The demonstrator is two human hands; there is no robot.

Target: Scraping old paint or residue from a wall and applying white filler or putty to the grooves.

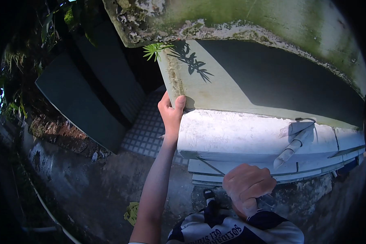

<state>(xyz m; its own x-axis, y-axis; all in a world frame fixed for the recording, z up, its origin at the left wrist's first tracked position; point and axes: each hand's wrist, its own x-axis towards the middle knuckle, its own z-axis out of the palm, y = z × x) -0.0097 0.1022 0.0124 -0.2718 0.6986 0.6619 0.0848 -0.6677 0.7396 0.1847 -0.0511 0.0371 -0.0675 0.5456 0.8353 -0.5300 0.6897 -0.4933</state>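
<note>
My left hand (173,107) grips the vertical edge of a pale green-grey wall panel (219,89), thumb on the face and fingers behind. A rough, brownish strip runs down the panel beside the thumb. Lower and to the right, my right hand (248,185) is closed around what looks like a screwdriver. Its thin dark shaft (210,166) points up and left, over the white ledge's lower edge. A translucent handle end (267,199) shows past the fist; the rest is hidden by the fingers. The white ledge (232,130) juts out under the panel.
A mossy slab (248,18) overhangs the panel, with a small green plant (153,51) at its corner. A short white pipe (293,148) sticks out past the ledge. Tiled floor (146,126) lies left of my forearm, and a yellow-green cloth (131,212) is on the ground.
</note>
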